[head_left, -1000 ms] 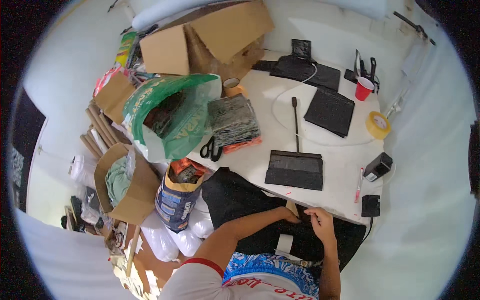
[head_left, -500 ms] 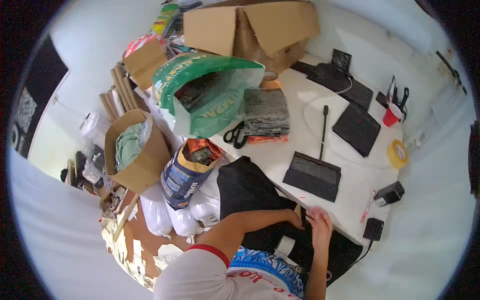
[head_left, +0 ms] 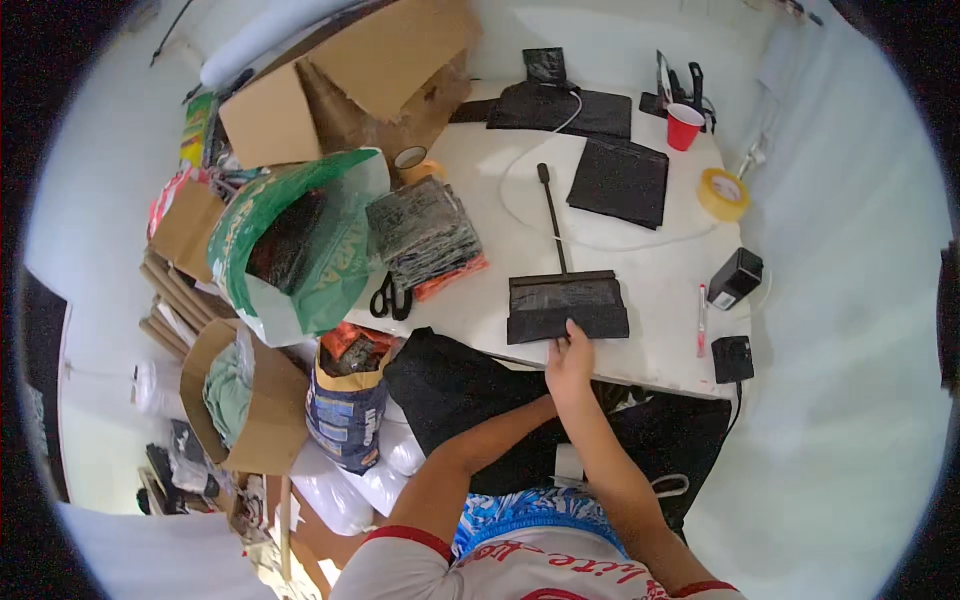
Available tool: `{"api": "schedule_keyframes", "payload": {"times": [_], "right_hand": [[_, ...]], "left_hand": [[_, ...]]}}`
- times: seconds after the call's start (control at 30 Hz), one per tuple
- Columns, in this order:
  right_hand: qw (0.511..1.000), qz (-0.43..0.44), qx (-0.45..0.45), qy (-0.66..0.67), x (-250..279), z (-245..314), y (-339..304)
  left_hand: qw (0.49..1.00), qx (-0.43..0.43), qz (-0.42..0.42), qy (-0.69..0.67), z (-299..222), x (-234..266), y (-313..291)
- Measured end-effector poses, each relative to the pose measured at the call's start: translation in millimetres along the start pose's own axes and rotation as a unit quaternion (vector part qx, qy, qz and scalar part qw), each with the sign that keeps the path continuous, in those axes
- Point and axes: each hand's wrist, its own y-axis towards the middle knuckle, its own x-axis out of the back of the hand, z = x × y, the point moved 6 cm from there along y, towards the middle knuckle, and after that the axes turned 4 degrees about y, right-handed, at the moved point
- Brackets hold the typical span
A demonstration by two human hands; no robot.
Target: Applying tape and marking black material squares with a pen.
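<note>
A flat black rectangular piece that looks like folded plastic lies near the table's front edge, with a strip folded along its near side. My right hand pinches that near edge, one digit on top and the others at the rim. From the piece's far side a thin black rod with a knobbed end stretches away across the table. My left hand is below the table edge, by the black cloth; its fingers are hidden behind my right forearm.
Left on the table are stacked dark plastic packets, black scissors, a green bag and a cardboard box. Rightward stand a red cup, yellow tape, a black box and a red-and-white pen. A white cable crosses the table.
My right hand has gone from beside the table edge up onto the flat black piece. My left hand stays low and is now hidden behind my right forearm. The view has shifted.
</note>
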Motion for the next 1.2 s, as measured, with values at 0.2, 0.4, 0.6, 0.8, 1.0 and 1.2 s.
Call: {"api": "schedule_keyframes", "payload": {"times": [0.2, 0.4, 0.6, 0.8, 1.0, 1.2], "right_hand": [[0.989, -0.051, 0.14, -0.015, -18, 19, 7], [0.991, -0.079, 0.08, -0.068, -8, 32, -5], [0.978, 0.042, 0.148, -0.143, -1, 94, -29], [0.929, 0.17, 0.16, -0.286, 2, 160, -64], [0.914, 0.209, 0.054, -0.344, 2, 146, -44], [0.899, 0.194, 0.132, -0.369, -23, 159, -52]], "left_hand": [[1.0, 0.006, 0.007, 0.02, -12, -15, -15], [1.0, 0.013, -0.012, 0.024, -21, -8, -19], [0.989, -0.073, -0.122, 0.035, -21, -11, -33], [0.826, -0.16, -0.272, -0.468, 17, 73, -148], [0.691, -0.212, -0.257, -0.642, -21, 96, -98], [0.633, -0.195, -0.272, -0.698, -30, 104, -89]]}}
